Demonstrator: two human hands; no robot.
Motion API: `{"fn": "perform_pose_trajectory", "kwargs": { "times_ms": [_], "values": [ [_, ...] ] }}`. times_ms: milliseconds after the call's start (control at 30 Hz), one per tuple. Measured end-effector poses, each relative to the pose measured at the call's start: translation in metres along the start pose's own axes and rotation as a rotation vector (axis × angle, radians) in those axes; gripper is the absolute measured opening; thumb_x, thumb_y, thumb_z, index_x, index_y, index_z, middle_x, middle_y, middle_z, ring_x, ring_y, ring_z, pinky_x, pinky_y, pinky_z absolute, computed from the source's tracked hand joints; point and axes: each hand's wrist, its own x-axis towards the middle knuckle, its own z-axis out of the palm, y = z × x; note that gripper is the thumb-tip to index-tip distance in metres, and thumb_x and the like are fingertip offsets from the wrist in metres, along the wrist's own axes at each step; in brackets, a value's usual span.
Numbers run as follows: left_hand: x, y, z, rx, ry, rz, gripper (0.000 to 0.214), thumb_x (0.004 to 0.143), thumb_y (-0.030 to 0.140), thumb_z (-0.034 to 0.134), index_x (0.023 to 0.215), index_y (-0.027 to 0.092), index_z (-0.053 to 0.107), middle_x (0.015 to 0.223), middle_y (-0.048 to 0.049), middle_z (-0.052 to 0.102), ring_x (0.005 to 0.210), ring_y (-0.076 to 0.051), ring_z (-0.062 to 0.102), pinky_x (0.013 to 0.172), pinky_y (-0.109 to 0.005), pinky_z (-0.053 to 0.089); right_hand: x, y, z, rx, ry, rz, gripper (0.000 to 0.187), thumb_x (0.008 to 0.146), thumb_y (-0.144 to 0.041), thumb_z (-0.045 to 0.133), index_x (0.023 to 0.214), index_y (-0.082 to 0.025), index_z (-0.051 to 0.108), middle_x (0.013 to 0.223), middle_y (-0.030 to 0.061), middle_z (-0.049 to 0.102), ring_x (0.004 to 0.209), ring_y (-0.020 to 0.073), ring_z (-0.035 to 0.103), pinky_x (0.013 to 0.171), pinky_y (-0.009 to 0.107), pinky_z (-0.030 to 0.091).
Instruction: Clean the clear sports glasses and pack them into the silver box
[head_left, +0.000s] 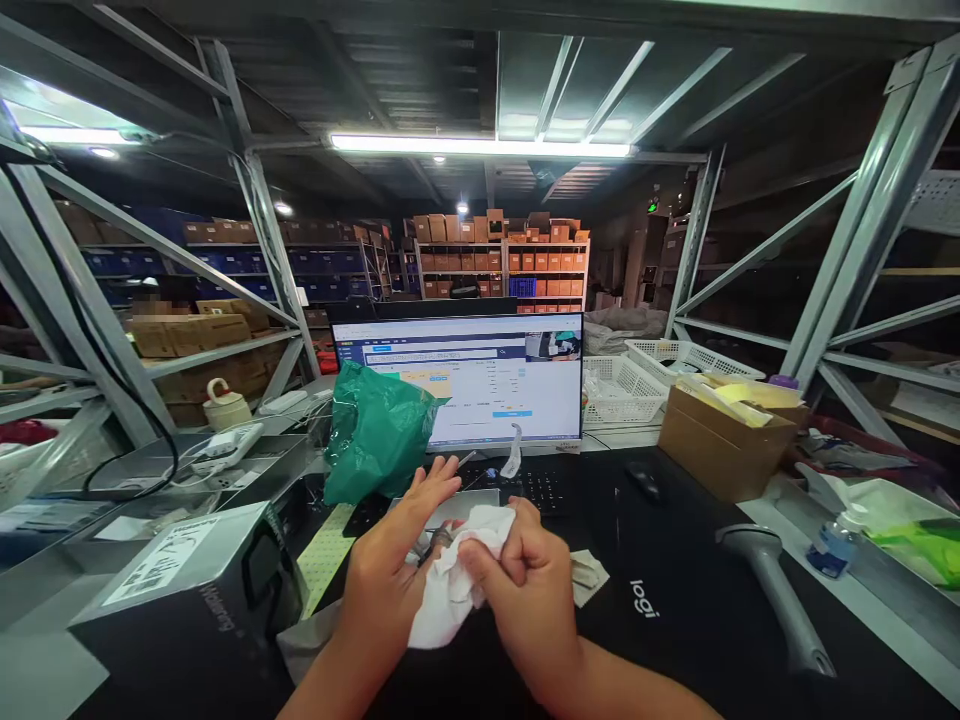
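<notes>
Both my hands meet over the black desk mat (675, 610), just in front of the keyboard (544, 490). My right hand (525, 580) is closed, pinching a crumpled white cloth (457, 575). My left hand (397, 560) lies under and beside the cloth with its fingers stretched out, and a small dark object sits between cloth and palm; I cannot make out what it is. A green plastic bag (375, 430) stands just behind my left hand, partly covering the monitor (495, 385).
A grey barcode scanner (780, 590) lies on the mat at right, a mouse (643, 482) beyond it. An open cardboard box (724, 435) and white baskets (626, 385) stand at right. A black box with a label (187, 600) sits at left. Metal racking surrounds the desk.
</notes>
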Motion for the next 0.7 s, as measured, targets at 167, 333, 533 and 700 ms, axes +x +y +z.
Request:
{"fn": "perform_pose_trajectory", "kwargs": {
  "times_ms": [167,333,533,700],
  "values": [
    [0.004,0.010,0.003,-0.021,-0.077,0.061,0.048,0.090,0.009,0.056,0.135,0.024,0.057,0.140,-0.0085,0.061,0.132,-0.026,0.056,0.115,-0.047,0.045,0.029,-0.029,-0.021,0.489,-0.013,0.383,0.068,0.052,-0.032,0.093,0.055,-0.023,0.026,0.056,-0.0029,0.058,0.054,0.0134,0.056,0.054,0.025,0.045],
    [0.003,0.007,0.011,-0.013,-0.063,0.033,0.046,0.090,0.009,0.055,0.134,0.023,0.057,0.139,-0.0086,0.062,0.132,-0.024,0.055,0.114,-0.044,0.046,0.049,-0.036,-0.036,0.551,-0.050,0.443,0.069,0.048,-0.025,0.096,0.055,-0.022,0.027,0.056,-0.0026,0.064,0.062,0.0175,0.067,0.060,0.026,0.052],
    [0.003,0.000,0.023,-0.057,-0.053,-0.059,0.036,0.091,0.016,0.056,0.126,0.023,0.064,0.133,-0.0075,0.066,0.127,-0.025,0.060,0.112,-0.046,0.047,0.072,-0.046,-0.079,0.217,-0.211,0.364,0.059,0.056,-0.030,0.094,0.054,-0.022,0.036,0.054,-0.0019,0.061,0.053,0.0145,0.063,0.047,0.021,0.044],
    [0.000,0.008,0.029,-0.133,-0.123,-0.090,0.036,0.092,0.020,0.057,0.127,0.024,0.064,0.132,-0.0067,0.067,0.126,-0.024,0.062,0.113,-0.047,0.046,0.062,-0.084,-0.139,-0.025,-0.003,0.230,0.056,0.063,-0.030,0.092,0.057,-0.023,0.037,0.061,0.0020,0.067,0.062,0.0197,0.070,0.046,0.021,0.045]
  ]
}}
